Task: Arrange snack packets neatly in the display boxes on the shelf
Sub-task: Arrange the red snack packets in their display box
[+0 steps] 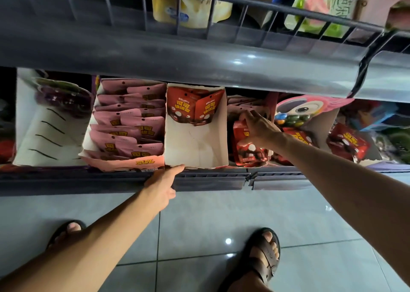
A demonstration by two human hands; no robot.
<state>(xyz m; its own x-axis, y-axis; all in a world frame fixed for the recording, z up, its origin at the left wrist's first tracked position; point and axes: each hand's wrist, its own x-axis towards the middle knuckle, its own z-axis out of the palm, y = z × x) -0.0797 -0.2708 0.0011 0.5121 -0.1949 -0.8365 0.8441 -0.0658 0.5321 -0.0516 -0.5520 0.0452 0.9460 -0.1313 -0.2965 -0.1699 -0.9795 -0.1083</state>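
The right grip (pixel 257 129) is closed from above on a bunch of red packets (pixel 248 152), with its fingers curled over their top edges. The bunch is held upright in the right box (pixel 271 102), just beside the white box (pixel 199 149). The left grip (pixel 162 186) is laid against the front lip of the white box, one straight finger touching the cardboard. Its other fingers are hidden, so whether the lip is held cannot be told.

The white box is nearly bare, with a pair of red packs (pixel 193 107) stood against its back wall. Touching it on the left, a pink box (pixel 124 164) is filled with overlapping pink packets (pixel 131 123). Further left, a pale box (pixel 44 141) is seen with purple packs (pixel 64 96) at its back. To the right of the held bunch, a bird-faced card (pixel 308 107) and a loose red pack (pixel 348 144) are seen.

All the boxes are carried by the lower shelf (pixel 210 182), under the upper shelf (pixel 199 56). Below, a tiled floor (pixel 210 220) and sandals (pixel 264 256) are seen.
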